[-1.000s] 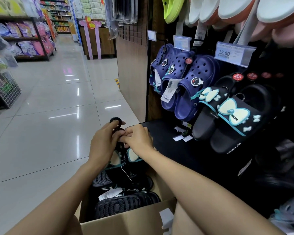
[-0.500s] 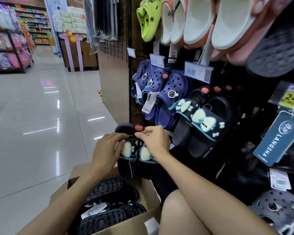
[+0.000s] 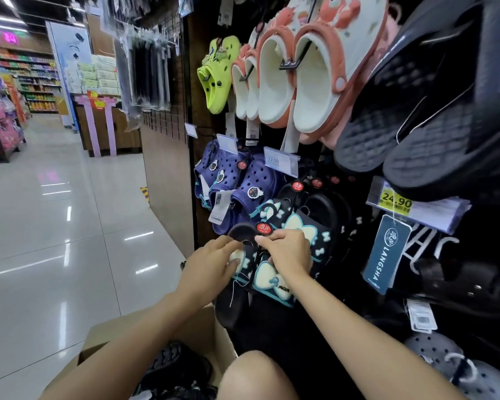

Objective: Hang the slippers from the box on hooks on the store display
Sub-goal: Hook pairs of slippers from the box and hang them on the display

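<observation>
1. We see the left hand (image 3: 211,264) and right hand (image 3: 286,255) gripping a black bow slipper pair (image 3: 260,272), fingers curled.
2. It's above the box (image 3: 202,330), seemingly just before the hanging slippers (image 3: 303,223).

head cam | forward-down | close on display (image 3: 344,197)

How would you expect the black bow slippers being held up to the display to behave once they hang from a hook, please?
The black bow slippers are probably light: fingertips of the left hand and right hand carry the pair. Joined at the red-tagged hanger, they would likely swing together. The thick moulded soles look fairly stiff, not floppy.
</observation>
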`<state>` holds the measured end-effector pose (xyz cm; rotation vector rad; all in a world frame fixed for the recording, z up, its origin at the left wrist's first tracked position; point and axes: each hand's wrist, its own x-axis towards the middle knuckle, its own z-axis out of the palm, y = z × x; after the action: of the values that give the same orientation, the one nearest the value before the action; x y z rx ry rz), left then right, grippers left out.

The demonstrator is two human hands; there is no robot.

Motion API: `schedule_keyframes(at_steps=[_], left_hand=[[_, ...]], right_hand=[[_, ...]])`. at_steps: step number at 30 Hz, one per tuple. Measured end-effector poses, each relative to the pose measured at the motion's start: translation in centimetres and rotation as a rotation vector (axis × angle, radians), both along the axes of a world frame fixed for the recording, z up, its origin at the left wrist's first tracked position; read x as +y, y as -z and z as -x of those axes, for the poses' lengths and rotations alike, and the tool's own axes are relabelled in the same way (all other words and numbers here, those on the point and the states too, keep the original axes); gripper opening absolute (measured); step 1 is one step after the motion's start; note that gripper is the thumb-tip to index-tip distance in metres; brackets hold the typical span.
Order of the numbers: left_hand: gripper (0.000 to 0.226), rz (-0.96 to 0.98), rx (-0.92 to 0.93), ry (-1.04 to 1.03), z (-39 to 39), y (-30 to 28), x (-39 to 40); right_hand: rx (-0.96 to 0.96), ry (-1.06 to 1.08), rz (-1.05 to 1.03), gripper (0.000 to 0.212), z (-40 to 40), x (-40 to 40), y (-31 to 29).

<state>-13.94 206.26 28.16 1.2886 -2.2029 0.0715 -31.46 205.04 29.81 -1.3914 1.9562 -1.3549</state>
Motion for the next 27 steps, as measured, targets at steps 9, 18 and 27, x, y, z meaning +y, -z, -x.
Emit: schedule_keyframes(at_steps=[9, 18, 27], left_hand=[[0.060, 0.039, 0.019, -0.015, 3.9, -2.8, -0.3], [0.078, -0.103, 0.065, -0.005, 7.5, -3.9, -1.3], [0.074, -0.099, 0.169, 0.019, 9.8, -4.6, -3.4]], right_hand=[[-0.195, 0.050, 0.113, 0.021, 2.8, -0.4, -4.3], [-0.277, 0.083, 0.118, 0.021, 4.6, -2.0, -6.2], [-0.240, 0.099, 0.125, 0.024, 6.7, -3.6, -7.8]])
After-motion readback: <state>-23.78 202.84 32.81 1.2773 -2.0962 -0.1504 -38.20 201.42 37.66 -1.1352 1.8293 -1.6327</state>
